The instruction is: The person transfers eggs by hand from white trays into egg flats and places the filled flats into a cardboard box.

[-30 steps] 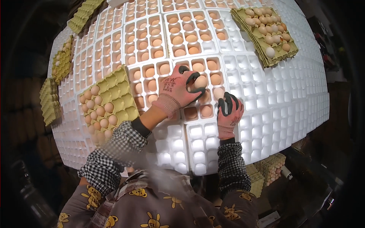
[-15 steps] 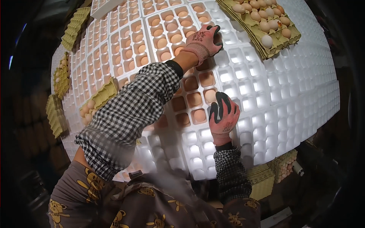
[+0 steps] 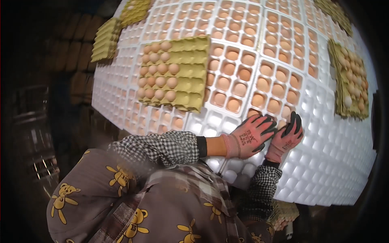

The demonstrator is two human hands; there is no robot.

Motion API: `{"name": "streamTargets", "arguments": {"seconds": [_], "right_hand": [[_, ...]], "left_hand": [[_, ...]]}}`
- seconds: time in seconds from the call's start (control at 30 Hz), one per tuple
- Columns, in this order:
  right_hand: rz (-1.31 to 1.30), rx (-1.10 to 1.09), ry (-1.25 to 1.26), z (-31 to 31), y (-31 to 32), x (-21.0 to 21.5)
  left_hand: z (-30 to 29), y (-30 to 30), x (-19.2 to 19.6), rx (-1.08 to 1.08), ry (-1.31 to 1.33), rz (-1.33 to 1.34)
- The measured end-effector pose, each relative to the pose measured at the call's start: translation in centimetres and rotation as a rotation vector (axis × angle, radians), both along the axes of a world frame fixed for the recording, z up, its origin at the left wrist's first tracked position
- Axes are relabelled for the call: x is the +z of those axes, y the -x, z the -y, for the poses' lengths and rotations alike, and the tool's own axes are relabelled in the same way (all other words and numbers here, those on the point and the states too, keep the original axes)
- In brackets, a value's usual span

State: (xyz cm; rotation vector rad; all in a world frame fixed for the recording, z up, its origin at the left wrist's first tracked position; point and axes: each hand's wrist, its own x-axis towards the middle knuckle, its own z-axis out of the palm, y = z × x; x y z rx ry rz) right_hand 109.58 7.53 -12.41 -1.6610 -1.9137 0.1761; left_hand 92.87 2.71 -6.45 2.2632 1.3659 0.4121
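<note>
My left hand [image 3: 250, 137], in a pink work glove with black fingertips, lies over the near end of a white foam tray [image 3: 265, 97] filled with brown eggs. Its fingers are stretched out and slightly apart, and they hide part of the last row. Close beside it is my right hand [image 3: 286, 140], gloved alike, at the tray's near right corner. Its thumb and fingers are apart around a pale egg [image 3: 282, 124] in that last row. Another pale egg [image 3: 286, 111] sits just beyond. Whether either hand presses on an egg cannot be made out.
A yellow-green pulp tray [image 3: 190, 77], partly filled with eggs, rests on the foam trays to the left. Stacked pulp trays [image 3: 338, 81] with eggs stand at the right. Unfilled foam trays [image 3: 324, 162] spread across the near right. More pulp trays [image 3: 106, 40] lie at the far left.
The view has swung left. My left hand has come back from the tray's far end to its near end, beside my right hand. The partly filled pulp tray is now fully in sight.
</note>
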Motion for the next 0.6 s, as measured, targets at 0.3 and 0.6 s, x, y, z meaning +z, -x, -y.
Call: {"name": "streamTargets", "arguments": {"seconds": [0.3, 0.6], "right_hand": [[0.23, -0.094, 0.141, -1.1, 0.4, -0.3], [0.306, 0.86, 0.153, 7.8, 30.4, 9.4]], "left_hand": [[14.1, 28.2, 6.1, 0.793, -0.098, -0.08], [12.3, 36.8, 4.9, 0.876, 0.328, 1.235]]}}
